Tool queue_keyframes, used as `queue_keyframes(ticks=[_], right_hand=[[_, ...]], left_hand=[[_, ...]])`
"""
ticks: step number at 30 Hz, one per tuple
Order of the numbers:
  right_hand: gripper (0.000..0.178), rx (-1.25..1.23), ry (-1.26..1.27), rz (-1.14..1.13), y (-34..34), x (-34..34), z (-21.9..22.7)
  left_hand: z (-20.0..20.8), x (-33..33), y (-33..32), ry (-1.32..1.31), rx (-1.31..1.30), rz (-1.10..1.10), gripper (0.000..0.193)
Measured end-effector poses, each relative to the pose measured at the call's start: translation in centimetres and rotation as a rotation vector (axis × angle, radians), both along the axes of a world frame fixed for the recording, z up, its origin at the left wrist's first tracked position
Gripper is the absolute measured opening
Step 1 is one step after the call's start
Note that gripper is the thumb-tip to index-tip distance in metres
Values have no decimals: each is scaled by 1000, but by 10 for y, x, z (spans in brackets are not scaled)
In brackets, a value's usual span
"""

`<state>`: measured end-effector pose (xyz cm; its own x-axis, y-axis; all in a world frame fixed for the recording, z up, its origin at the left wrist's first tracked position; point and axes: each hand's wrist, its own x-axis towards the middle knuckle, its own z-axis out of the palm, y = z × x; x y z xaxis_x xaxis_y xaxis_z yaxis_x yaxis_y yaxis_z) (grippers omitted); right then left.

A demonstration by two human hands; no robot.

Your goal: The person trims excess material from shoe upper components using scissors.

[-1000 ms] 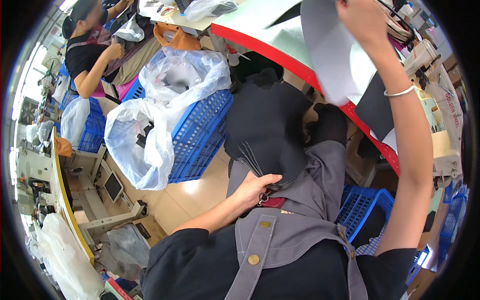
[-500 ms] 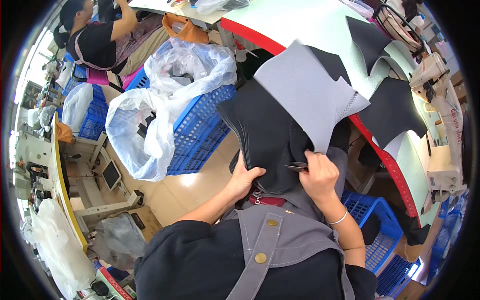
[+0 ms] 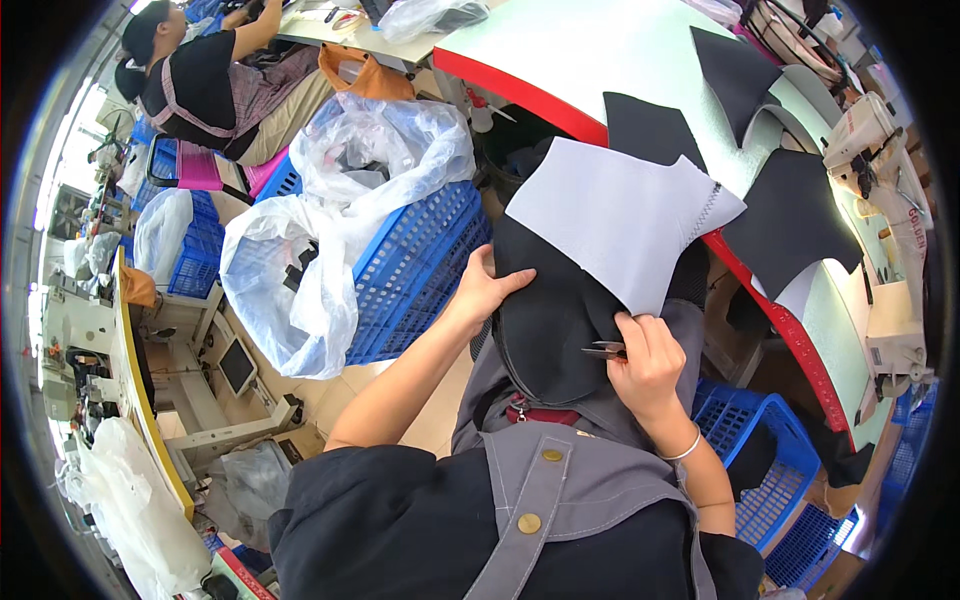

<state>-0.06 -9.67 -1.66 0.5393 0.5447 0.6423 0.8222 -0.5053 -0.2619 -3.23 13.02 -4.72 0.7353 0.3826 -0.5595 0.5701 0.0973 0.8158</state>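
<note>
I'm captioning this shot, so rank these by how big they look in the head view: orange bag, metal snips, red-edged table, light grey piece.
Largest to smallest, as they look:
1. Red-edged table
2. Light grey piece
3. Orange bag
4. Metal snips, visible part only

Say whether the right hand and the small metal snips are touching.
Touching: the head view shows the right hand closed around the snips, blades jutting out leftward.

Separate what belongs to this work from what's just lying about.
In use: round-edged black fabric at the left hand; pale grey zigzag-stitched fabric panel and small metal snips at the right hand.

Apparently lying about: orange cloth bag; translucent plastic bags; perforated blue plastic crates.
</note>
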Motion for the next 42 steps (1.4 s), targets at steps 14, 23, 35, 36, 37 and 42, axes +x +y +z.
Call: queue_keyframes(ticks=[14,23,35,36,37,42], right_hand=[[21,86,-214,121,44,18,59],[39,18,-13,96,56,-7,43],[77,807,1086,293,11,-15,22],[73,933,1163,244,5,-15,31],[66,1010,1176,139,-4,-15,27],[53,915,982,-172,-78,-25,6]], left_hand=[[27,0,41,-425,623,-333,65],[51,5,-12,-293,-760,-143,47],[53,11,-54,-510,-47,-290,36],[53,11,-56,-528,10,-281,37],[59,9,-61,-523,3,-282,37],[59,0,-54,-448,-205,-289,41]])
